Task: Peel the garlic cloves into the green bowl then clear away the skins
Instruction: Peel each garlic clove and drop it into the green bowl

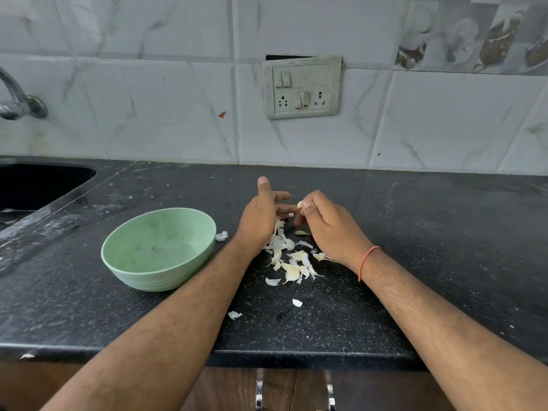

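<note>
A green bowl stands on the black counter at the left, and I see no garlic inside it. Just right of it my left hand hovers with thumb up and fingers stretched toward the right. My right hand is beside it, fingers curled, pinching a small pale garlic clove at its fingertips. The fingertips of both hands nearly meet. Below and between the hands lies a pile of white garlic skins and cloves. Single skins lie near the bowl and toward the front edge.
A dark sink is set into the counter at the far left, with a tap above it. A switch and socket plate is on the tiled wall. The counter's front edge runs above drawer handles.
</note>
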